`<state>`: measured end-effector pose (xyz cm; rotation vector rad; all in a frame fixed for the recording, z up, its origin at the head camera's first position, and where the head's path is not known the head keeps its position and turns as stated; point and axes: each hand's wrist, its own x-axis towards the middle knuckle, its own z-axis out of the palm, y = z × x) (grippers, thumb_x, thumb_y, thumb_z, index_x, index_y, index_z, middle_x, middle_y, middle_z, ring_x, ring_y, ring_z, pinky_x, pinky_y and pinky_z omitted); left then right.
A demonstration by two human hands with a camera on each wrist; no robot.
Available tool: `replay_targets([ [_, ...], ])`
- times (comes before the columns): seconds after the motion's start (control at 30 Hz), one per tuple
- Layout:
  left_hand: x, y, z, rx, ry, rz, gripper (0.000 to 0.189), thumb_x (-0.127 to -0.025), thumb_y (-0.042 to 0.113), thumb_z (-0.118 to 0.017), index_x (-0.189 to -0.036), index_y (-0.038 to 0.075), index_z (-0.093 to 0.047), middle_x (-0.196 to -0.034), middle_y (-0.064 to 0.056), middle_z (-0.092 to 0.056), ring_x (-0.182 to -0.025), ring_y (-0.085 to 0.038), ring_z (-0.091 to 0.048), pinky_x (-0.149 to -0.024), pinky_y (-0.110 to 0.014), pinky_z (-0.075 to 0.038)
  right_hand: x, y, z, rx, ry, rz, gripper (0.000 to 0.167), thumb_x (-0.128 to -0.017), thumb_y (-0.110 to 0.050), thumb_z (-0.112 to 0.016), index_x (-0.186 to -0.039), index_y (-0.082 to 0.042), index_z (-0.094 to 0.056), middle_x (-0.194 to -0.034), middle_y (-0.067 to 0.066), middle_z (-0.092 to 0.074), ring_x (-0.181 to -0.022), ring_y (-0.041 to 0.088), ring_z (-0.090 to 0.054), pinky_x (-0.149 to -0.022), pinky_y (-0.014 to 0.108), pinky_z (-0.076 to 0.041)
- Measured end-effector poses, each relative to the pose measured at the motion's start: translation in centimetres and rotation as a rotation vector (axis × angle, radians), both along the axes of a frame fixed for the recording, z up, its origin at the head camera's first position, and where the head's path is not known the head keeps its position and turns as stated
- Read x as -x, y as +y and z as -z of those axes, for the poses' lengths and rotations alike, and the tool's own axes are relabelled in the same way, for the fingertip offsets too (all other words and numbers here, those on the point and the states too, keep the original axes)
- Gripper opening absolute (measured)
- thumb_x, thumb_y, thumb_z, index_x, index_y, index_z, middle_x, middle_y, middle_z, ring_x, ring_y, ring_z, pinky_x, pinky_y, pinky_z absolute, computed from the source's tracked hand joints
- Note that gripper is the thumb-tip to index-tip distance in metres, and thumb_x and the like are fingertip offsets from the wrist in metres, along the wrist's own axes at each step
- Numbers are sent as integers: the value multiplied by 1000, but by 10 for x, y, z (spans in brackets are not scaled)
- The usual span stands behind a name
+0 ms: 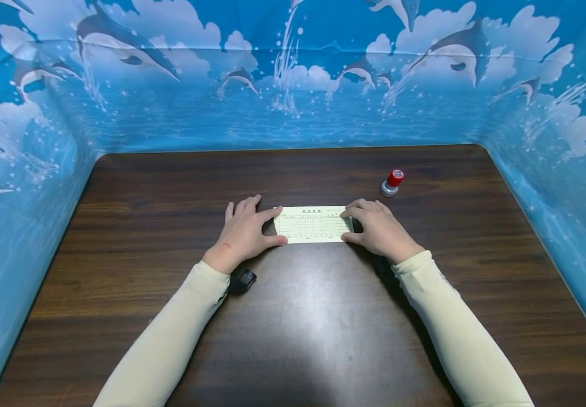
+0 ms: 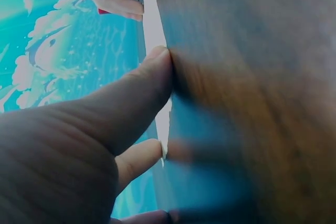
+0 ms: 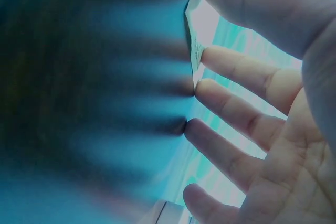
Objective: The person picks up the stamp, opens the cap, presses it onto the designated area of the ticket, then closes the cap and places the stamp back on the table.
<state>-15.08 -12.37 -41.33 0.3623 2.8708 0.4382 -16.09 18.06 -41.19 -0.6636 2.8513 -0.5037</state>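
A pale green printed paper slip (image 1: 313,225) with a ruled grid lies flat on the dark wooden table. At its left end my left hand (image 1: 242,229) presses with the thumb and index fingertips, the other fingers spread on the wood. My right hand (image 1: 378,227) touches the right end, thumb at the near corner and fingertips along the far part. In the right wrist view the slip (image 3: 197,40) bends up slightly near the fingertips, and the smallest finger (image 3: 202,200) is off it. The left wrist view catches the slip (image 2: 154,19) nearly edge-on.
A stamp with a red top and grey base (image 1: 392,182) stands on the table beyond my right hand. A blue dolphin-print cloth (image 1: 293,102) rises around the table's (image 1: 170,316) back and sides. A black device (image 1: 243,281) sits under the left wrist.
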Motion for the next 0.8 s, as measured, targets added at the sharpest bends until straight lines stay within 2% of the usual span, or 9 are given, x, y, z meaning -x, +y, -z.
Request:
replay_targets([
  [0.13,1,1,0,-11,-11,-2,82,-87,61,-77,-156,27,-49,-167,-23,-24,-153,-44,-23,-123,-64,-15,2,2,1,-2,-3,-6,51,-89,-33,-84,-131,-9,-70,-138,12,-61,-131,32,-55,-120,62,-27],
  [0.37,2,0,1,-2,12,-7,83,-85,62,-78,-155,26,-50,-164,-23,-29,-150,-44,-27,-121,-63,-21,2,2,0,1,-1,-6,49,-89,-32,-84,-131,-9,-71,-137,12,-61,-129,32,-56,-117,61,-32],
  [0.7,3,0,1,2,20,-2,84,-87,60,-77,-157,24,-48,-165,-24,-28,-150,-44,-27,-122,-63,-20,5,3,0,-9,-4,-5,47,-91,-29,-81,-132,-7,-70,-140,14,-60,-132,35,-55,-121,60,-26],
  [0.8,4,1,2,3,18,-2,84,-87,60,-76,-157,24,-47,-165,-24,-28,-150,-45,-27,-122,-63,-19,7,3,0,-12,-6,-6,47,-92,-28,-81,-132,-6,-69,-141,15,-60,-133,35,-54,-121,60,-27],
])
